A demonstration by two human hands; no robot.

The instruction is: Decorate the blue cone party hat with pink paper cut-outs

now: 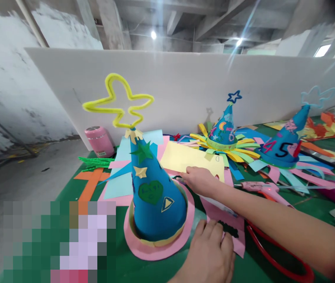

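A blue cone party hat (158, 204) stands on the green table inside a pink paper ring brim (155, 253). It bears a green heart, stars and a triangle, with a yellow fuzzy-wire star (117, 100) on its tip. My right hand (199, 181) reaches in from the right, just beyond the brim. Its fingers are pinched together by the edge of a pale yellow sheet (185, 157); what they hold is too small to make out. My left hand (210, 251) rests palm down, fingers slightly apart, beside a cut pink paper sheet (240, 245).
Behind stand two more blue cone hats, one with a dark star (225, 127) and one marked 45 (288, 143). A pink glue gun (260, 186), red-handled scissors (273, 249), green fuzzy wires (95, 163) and a pink bottle (99, 141) lie or stand around. A white board (170, 90) borders the back.
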